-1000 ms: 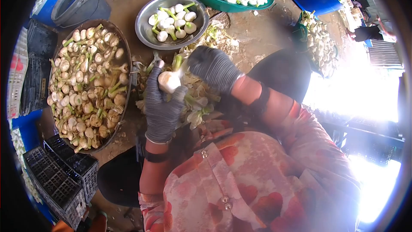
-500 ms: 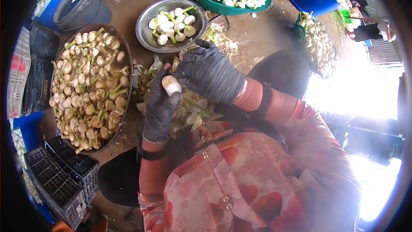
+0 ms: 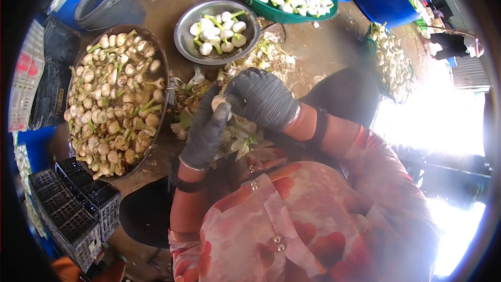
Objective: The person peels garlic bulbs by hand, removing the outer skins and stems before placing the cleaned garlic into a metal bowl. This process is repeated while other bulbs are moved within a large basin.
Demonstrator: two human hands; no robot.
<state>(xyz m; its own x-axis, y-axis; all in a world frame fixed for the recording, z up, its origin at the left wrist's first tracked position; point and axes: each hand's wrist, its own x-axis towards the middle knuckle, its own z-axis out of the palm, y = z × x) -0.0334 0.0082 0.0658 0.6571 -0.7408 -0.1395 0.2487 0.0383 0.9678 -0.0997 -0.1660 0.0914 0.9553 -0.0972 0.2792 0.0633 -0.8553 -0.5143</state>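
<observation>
bowl [image 3: 183,42]: peeled bulbs [image 3: 219,31] | pan [image 3: 165,73]: unpeeled bulbs [image 3: 112,99] | tub [image 3: 276,14]: peeled, green-stemmed | bulb [image 3: 218,102]: pale, mostly hidden, above scraps [image 3: 237,136] | left hand [image 3: 206,128] grips it | right hand [image 3: 261,96] curled onto it

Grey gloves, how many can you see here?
2. One on the left hand, holding a white bulb from below; one on the right hand, fingers on the same bulb. None seems hidden.

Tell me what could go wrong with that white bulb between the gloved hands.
The white bulb sits at the fingertips of the left hand with the right hand over it; it might slip into the peel heap below. Any blade is hidden; if present, it could nick the left hand.
</observation>
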